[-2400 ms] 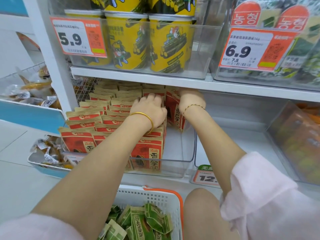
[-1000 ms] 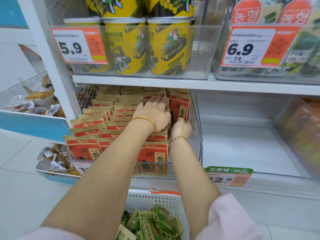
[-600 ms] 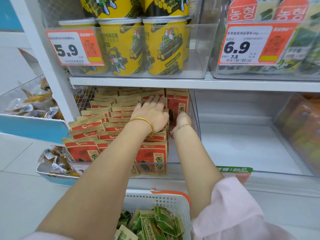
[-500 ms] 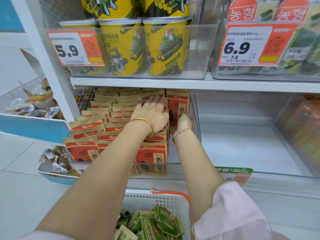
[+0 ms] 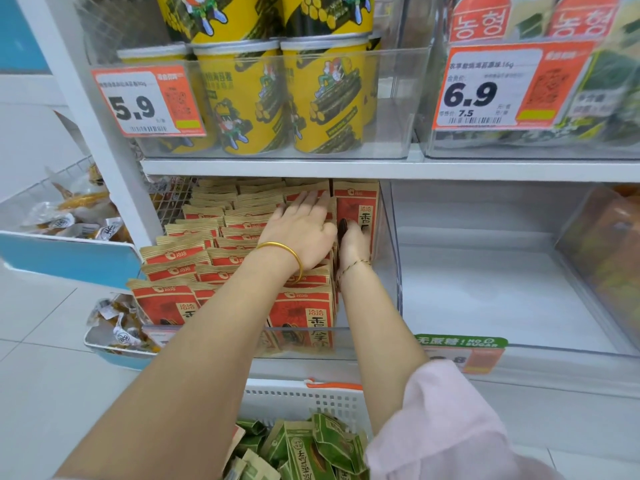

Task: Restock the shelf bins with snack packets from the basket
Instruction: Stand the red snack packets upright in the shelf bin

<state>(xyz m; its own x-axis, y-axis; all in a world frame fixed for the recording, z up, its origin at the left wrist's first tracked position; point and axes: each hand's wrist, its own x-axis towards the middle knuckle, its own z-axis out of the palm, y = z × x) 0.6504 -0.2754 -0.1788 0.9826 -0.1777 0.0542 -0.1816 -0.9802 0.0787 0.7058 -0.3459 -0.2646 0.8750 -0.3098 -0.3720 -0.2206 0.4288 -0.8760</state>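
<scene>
Pressing flat with left hand (image 5: pixel 304 230), fingers straight, on tops of red-and-tan paper snack packets (image 5: pixel 304 317) standing in rows inside clear plastic shelf bin (image 5: pixel 390 237) at centre of frame; gripping nothing. Wearing gold bangle (image 5: pixel 287 252) on that wrist. Reaching right hand (image 5: pixel 351 244) down into gap at right end of same bin, against upright red packet (image 5: pixel 358 209) at back right corner; cannot tell whether holding or only touching it, fingers partly hidden behind left hand. Showing white perforated plastic basket with orange handle (image 5: pixel 298 400) at bottom centre, below shelf, holding loose green snack packets (image 5: pixel 322 448). Showing yellow cylindrical snack tubs (image 5: pixel 325 98) on upper shelf, orange-and-white price tag 5.9 (image 5: pixel 145 102) at upper left, price tag 6.9 (image 5: pixel 485 91) at upper right. Showing pink sleeve (image 5: pixel 450 427) at lower right.
</scene>
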